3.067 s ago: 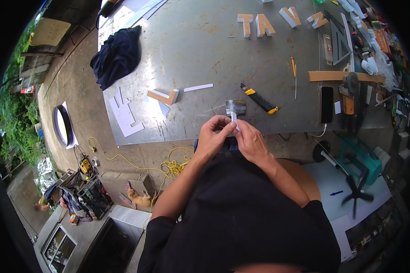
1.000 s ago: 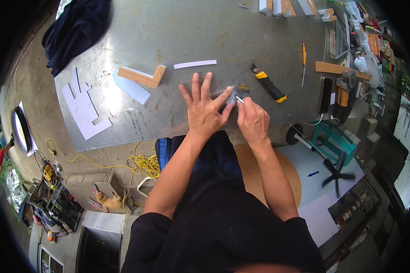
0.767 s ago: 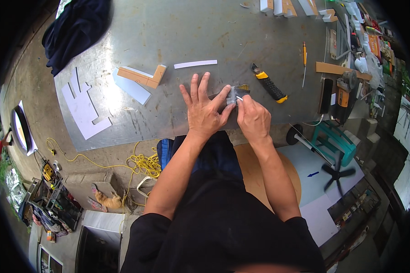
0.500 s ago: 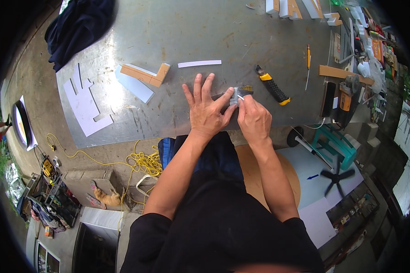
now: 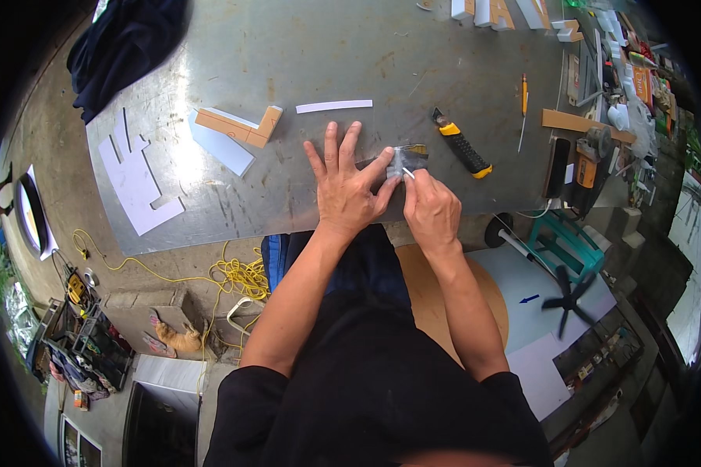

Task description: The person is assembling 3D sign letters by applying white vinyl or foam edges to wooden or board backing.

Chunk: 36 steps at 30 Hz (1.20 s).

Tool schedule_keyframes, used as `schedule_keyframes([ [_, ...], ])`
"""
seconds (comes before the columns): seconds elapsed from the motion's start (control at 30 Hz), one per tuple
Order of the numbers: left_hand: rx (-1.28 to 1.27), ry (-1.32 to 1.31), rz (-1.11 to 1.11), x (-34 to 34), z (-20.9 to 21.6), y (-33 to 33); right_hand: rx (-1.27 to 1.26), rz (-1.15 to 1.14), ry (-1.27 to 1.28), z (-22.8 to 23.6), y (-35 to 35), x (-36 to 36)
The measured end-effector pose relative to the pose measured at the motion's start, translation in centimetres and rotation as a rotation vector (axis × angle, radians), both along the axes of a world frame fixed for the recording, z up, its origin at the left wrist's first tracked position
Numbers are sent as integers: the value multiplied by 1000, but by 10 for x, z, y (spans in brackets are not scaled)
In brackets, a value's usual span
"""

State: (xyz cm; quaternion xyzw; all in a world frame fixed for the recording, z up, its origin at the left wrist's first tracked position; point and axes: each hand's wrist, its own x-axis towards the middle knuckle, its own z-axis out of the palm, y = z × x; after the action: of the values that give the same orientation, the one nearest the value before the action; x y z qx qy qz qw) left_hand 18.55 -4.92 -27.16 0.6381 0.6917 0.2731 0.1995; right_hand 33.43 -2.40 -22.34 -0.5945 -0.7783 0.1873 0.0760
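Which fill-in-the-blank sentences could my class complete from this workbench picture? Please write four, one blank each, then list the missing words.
1. The ____ hand pinches a small white stick.
2. Just beyond the left hand lies a loose ____ strip.
3. The utility knife has a black and ____ handle.
4. A dark cloth lies at the ____ edge of the table.

Missing words: right; white; yellow; left.

The left hand [image 5: 346, 189] lies palm down, its three outer fingers [image 5: 331, 145] fanned out ahead of it while the forefinger [image 5: 377, 165] and thumb [image 5: 385, 194] angle toward the right hand [image 5: 433, 206]. Just beside that thumb's tip, the right hand is drawn into a pinch, knuckles uppermost, its remaining fingers curled inward. Bare forearms [image 5: 470, 307] slant inward from behind the hands.
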Motion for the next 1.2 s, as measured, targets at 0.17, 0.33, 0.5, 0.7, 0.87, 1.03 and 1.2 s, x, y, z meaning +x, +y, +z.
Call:
schedule_keyframes([
  [0.17, -4, 5, -17, 1, 0, 1, 5, -17, 11, -3, 0, 0],
  [0.33, 1, 11, -6, 1, -1, 1, -5, -8, 0, -3, 6, -6],
  [0.5, -7, 15, -3, 1, 0, 1, -10, -4, -17, -1, 16, -12],
  [0.7, -2, -10, -2, 0, -1, 1, 1, -2, -41, -1, 6, -7],
  [0.87, -9, 10, -3, -1, 0, 2, 1, -23, -18, -3, 0, -3],
  [1.03, -11, 13, -10, -1, -1, 3, 17, -19, -10, -7, 9, -7],
  [1.2, -11, 7, -6, -2, -2, 3, 12, -27, 16, -6, -1, -4],
])
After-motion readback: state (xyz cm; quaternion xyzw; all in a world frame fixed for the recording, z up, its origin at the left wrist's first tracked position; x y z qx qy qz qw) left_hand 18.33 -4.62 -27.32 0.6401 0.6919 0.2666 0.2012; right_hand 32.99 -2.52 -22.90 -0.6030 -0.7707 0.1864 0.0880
